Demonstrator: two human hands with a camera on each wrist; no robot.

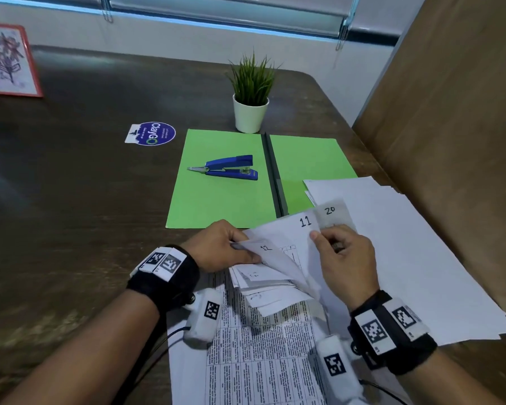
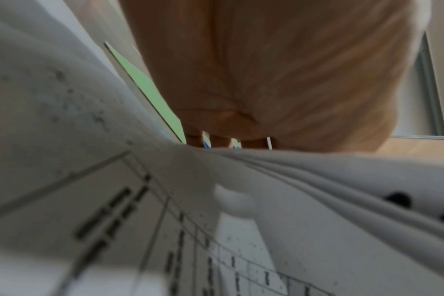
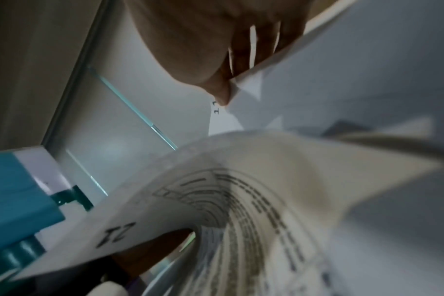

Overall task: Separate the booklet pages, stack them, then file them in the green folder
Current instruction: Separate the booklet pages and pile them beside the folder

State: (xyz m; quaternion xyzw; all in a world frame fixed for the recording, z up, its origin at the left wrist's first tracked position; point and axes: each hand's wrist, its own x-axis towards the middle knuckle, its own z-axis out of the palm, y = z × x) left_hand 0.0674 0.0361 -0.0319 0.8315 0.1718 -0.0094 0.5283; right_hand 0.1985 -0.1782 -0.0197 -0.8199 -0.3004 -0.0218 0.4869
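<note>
low in the centre of the frame, the left hand [image 1: 222, 247] pinches the fanned corners of the booklet pages [image 1: 272, 276], the top corner marked 12. just right of it, the right hand [image 1: 345, 258] pinches the sheet numbered 11 [image 1: 292, 229]. above them the green folder [image 1: 216, 182] lies open on the dark table [image 1: 70, 200], a blue stapler [image 1: 228, 168] resting on its left half. loose white sheets [image 1: 406, 244] cover its lower right corner.
</note>
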